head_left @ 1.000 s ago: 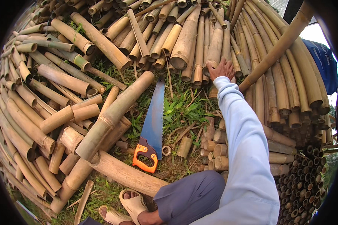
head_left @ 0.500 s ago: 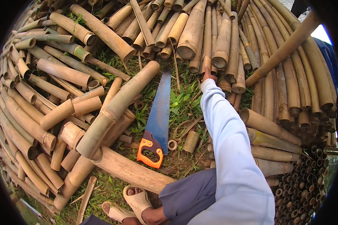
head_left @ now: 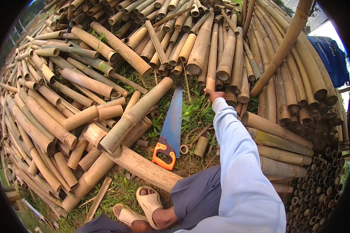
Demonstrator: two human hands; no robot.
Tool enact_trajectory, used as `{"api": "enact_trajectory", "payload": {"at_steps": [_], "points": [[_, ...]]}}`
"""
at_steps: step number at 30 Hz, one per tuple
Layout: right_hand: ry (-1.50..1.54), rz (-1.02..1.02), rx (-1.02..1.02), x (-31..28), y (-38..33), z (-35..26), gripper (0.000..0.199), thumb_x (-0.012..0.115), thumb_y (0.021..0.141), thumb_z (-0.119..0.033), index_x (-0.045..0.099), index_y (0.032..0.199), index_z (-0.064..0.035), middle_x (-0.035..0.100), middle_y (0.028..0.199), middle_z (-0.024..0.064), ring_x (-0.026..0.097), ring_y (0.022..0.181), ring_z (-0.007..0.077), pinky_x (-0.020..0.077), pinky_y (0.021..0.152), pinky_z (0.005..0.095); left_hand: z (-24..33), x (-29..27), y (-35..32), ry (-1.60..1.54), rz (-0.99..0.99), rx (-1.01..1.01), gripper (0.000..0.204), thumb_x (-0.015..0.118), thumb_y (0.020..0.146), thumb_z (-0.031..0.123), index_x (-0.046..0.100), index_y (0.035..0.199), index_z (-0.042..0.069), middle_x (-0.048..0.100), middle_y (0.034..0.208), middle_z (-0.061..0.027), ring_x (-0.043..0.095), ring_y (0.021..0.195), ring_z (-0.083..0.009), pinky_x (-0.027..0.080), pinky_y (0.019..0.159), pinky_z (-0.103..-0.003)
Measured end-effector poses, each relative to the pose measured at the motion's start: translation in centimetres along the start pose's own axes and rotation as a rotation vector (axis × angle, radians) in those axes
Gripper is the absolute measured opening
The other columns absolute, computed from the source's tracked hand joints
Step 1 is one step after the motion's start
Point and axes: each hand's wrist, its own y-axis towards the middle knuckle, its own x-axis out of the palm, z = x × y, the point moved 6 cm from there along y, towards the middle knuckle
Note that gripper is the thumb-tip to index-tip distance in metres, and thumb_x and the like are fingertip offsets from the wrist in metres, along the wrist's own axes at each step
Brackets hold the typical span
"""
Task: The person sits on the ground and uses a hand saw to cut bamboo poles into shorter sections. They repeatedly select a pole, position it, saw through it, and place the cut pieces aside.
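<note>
My right hand (head_left: 215,94), in a light blue sleeve, is closed around the near end of a slim bamboo pole (head_left: 212,58). The pole lies among thicker bamboo poles in the stack ahead of me. My left hand is out of view. On the grass before me lies a hand saw (head_left: 171,120) with a blue blade and an orange and black handle, untouched. Left of it, a thick bamboo piece (head_left: 138,112) rests at a slant over another bamboo log (head_left: 147,167) near my feet.
Cut bamboo pieces (head_left: 85,81) lie in a loose heap on the left. Long poles (head_left: 299,77) are stacked at the right, with a slanted bamboo post (head_left: 282,50) before them. A blue bag (head_left: 328,60) is at the far right. Short offcuts (head_left: 201,146) lie beside the saw.
The pointing finger of my right hand has folded in, and the hand now wraps the pole's end. The view has tilted up, so the scene sits lower and slightly right.
</note>
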Motion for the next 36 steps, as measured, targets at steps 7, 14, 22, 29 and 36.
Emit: {"api": "enact_trajectory", "payload": {"at_steps": [7,14,22,29,36], "points": [[0.555,-0.916,0.068,-2.1,-14.4,-3.1,0.031,0.079,0.081,-0.031,0.065,0.102,-0.0129,0.069,0.084,0.0057,0.066,0.074,0.0185,0.0495,0.069,0.0404,-0.7,-1.8,0.3,0.014,-0.027,0.095,0.033,0.067,0.098,0.022,0.066,0.124,0.0,0.072,0.103,-0.0119,0.069,0.092,-0.0183,0.054,0.084,-0.032],[1.236,-0.912,0.104,-0.3,-25.4,-2.4,0.034,0.077,0.086,-0.021,0.058,0.111,-0.0062,0.069,0.09,0.0133,0.072,0.086,0.0299,0.0598,0.087,0.0463,-1.4,-22.1,2.7,0.137,0.247,0.245,0.033,0.067,0.099,0.021,0.066,0.124,0.0,0.073,0.102,-0.0116,0.07,0.091,-0.0178,0.055,0.083,-0.032],[1.13,-0.782,-0.186,3.0,-40.2,2.9,0.04,0.077,0.086,-0.012,0.05,0.115,-0.0029,0.063,0.097,0.0091,0.071,0.079,0.0248,0.0607,0.078,0.0405,16.0,-29.8,-6.6,0.233,0.427,0.88,0.025,0.071,0.095,0.013,0.068,0.116,0.001,0.073,0.093,-0.0095,0.07,0.082,-0.0149,0.055,0.075,-0.029],[0.976,-0.821,-0.382,4.9,-49.3,1.5,0.053,0.078,0.086,-0.011,0.048,0.128,-0.0019,0.065,0.099,0.0103,0.068,0.078,0.0199,0.0575,0.073,0.0352,30.1,-21.9,-15.4,0.523,0.153,1.111,0.029,0.074,0.092,0.014,0.068,0.117,0.0,0.075,0.094,-0.011,0.072,0.09,-0.0204,0.056,0.084,-0.034],[0.578,-0.705,-0.729,6.2,-50.6,0.7,0.066,0.082,0.079,-0.017,0.046,0.132,-0.0027,0.066,0.109,0.0155,0.069,0.097,0.0276,0.055,0.088,0.0403,46.3,-17.2,-20.1,0.472,0.146,1.422,0.045,0.073,0.095,0.026,0.061,0.13,0.001,0.073,0.111,-0.0188,0.072,0.101,-0.0264,0.057,0.092,-0.036]]}}
